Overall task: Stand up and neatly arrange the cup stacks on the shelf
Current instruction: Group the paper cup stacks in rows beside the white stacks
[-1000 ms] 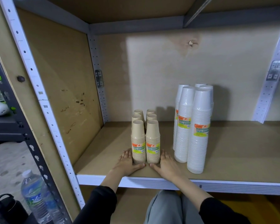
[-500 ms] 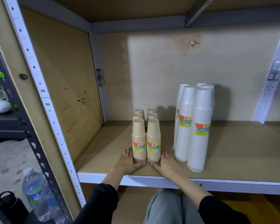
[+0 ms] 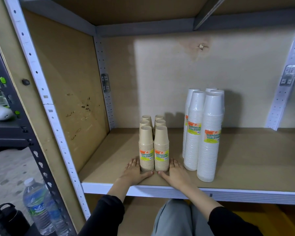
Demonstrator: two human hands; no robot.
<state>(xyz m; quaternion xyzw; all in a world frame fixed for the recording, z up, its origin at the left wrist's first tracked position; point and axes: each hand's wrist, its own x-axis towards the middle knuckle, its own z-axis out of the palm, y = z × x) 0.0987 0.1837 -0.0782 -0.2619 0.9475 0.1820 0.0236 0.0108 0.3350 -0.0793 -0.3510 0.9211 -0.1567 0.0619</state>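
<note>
Several short tan cup stacks (image 3: 154, 147) stand upright in two tight rows near the shelf's front, each front stack with a colourful label. My left hand (image 3: 134, 171) lies flat on the shelf board (image 3: 245, 167), its fingers straight along the left side of the tan stacks. My right hand (image 3: 176, 172) lies flat the same way against their right side. Both thumbs point inward in front of the stacks. To the right stand several tall white cup stacks (image 3: 203, 133), upright and close together.
The shelf's left side panel (image 3: 66, 99) and perforated white upright (image 3: 46, 106) bound the bay. A white shelf edge (image 3: 211, 193) runs in front. Water bottles (image 3: 39, 206) and a black flask (image 3: 12, 220) stand on the floor at lower left.
Both hands stay flat beside the tan stacks. The stacks have barely shifted; the camera view has drifted slightly.
</note>
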